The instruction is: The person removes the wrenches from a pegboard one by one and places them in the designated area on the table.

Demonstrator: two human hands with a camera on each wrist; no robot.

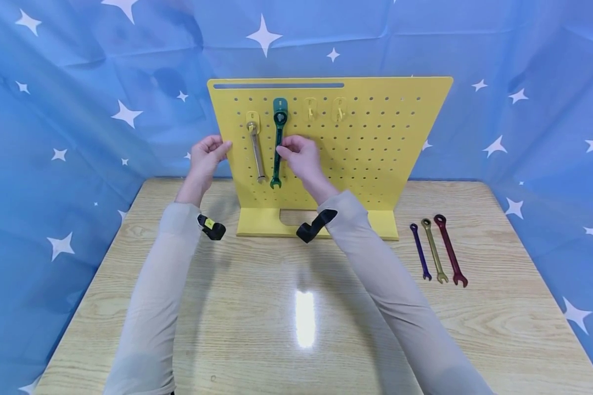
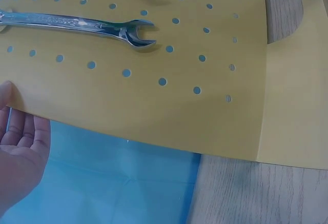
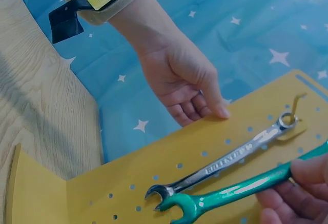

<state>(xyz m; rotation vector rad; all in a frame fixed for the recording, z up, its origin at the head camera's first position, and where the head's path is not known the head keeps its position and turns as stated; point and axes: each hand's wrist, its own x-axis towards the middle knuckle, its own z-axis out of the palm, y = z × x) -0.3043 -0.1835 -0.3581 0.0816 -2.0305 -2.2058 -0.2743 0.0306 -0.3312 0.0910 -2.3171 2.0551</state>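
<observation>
My left hand (image 1: pixel 207 159) grips the left edge of a yellow pegboard (image 1: pixel 395 148), thumb on the front and fingers behind. With my right hand (image 1: pixel 301 156) I pinch a green combination wrench (image 1: pixel 278 153) around the middle of its shaft. Its ring end is up at a green hook plate (image 1: pixel 280 102), and its open jaw points down. Just left of it a silver wrench (image 1: pixel 257 153) hangs by its ring from a yellow hook (image 1: pixel 252 116). In the right wrist view the green wrench (image 3: pixel 241 185) overlaps the lower end of the silver one (image 3: pixel 225 160).
Two bare yellow hooks, one (image 1: pixel 310 109) beside the other (image 1: pixel 339 109), sit right of the green wrench. On the wooden table (image 1: pixel 247 312) at right lie a blue wrench (image 1: pixel 420 252), a gold wrench (image 1: pixel 434 249) and a red wrench (image 1: pixel 451 249). A blue starred cloth (image 1: pixel 79 137) hangs behind.
</observation>
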